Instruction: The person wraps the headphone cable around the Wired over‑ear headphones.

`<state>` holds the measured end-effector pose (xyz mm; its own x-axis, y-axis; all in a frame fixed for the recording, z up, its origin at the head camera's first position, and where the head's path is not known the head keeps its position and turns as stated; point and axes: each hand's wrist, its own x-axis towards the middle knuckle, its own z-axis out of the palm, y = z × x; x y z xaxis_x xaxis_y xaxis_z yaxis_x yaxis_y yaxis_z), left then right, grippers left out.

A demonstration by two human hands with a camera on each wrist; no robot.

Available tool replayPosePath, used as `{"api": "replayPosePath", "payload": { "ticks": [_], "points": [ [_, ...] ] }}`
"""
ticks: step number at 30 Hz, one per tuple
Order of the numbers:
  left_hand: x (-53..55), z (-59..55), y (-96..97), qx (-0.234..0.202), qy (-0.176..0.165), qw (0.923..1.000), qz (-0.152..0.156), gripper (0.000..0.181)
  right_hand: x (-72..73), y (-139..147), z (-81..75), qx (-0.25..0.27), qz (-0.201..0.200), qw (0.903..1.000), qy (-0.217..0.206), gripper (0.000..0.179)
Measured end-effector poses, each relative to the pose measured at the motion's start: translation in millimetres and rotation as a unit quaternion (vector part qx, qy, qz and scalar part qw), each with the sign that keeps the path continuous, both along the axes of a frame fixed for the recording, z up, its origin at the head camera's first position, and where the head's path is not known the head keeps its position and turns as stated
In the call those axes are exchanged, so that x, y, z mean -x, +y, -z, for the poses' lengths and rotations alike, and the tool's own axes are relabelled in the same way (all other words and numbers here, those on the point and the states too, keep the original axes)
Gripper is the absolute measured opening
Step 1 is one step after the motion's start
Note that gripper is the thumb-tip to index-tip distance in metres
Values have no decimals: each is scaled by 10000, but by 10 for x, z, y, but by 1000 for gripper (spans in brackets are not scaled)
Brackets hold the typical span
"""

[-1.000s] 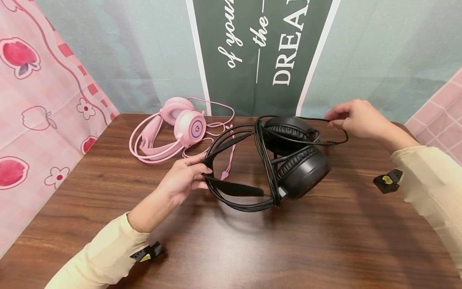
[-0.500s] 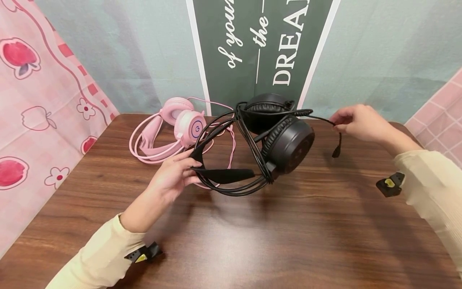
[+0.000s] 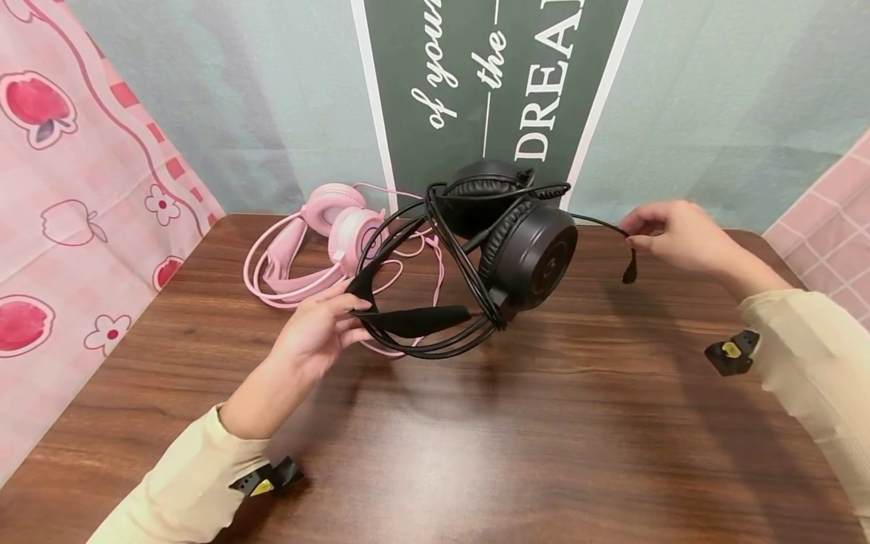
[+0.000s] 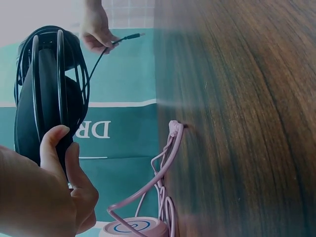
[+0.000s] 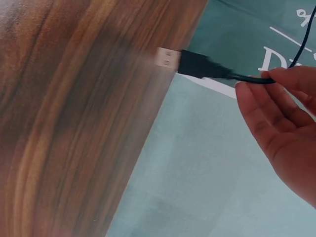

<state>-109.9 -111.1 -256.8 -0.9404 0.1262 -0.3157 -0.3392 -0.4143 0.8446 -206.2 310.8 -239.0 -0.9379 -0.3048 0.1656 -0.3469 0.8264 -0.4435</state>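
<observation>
Black headphones (image 3: 533,253) are held above the table, tilted, with their cable (image 3: 454,234) wound in several loops around the headband. My left hand (image 3: 313,332) grips the headband (image 3: 363,291) at its top, thumb and fingers on either side, as the left wrist view also shows. My right hand (image 3: 680,234) pinches the free end of the cable between thumb and fingers. Past those fingertips sticks out a USB plug (image 5: 192,63), its metal end bare in the right wrist view. Pink headphones (image 3: 288,272) lie on the table behind the left hand, partly hidden by the black pair.
The brown wooden table (image 3: 544,438) reaches back to a green and grey cloth backdrop (image 3: 700,98). A pink patterned curtain (image 3: 95,211) hangs at the left. The pink headphones' cord (image 4: 163,182) trails beside them on the table.
My left hand has lifted the black headphones and drawn them left, away from the right hand. The cable end between the hands has stretched straighter, and the plug now hangs below the right hand.
</observation>
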Motion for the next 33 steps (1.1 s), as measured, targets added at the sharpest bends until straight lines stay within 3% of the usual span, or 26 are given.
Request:
{"api": "replayPosePath", "payload": {
  "ticks": [4, 21, 28, 33],
  "points": [
    [10, 5, -14, -236, -53, 9996, -125, 28, -17, 16, 58, 388, -16, 9992, 68, 9],
    [66, 59, -53, -310, -116, 9993, -189, 36, -59, 17, 214, 1521, -425, 9869, 320, 11],
    [78, 81, -65, -268, -148, 9994, -183, 37, -84, 0, 214, 1615, -393, 9847, 523, 15],
    [92, 86, -70, -321, -230, 9991, -169, 37, -90, -17, 249, 1397, -449, 9859, 799, 17]
  ]
}}
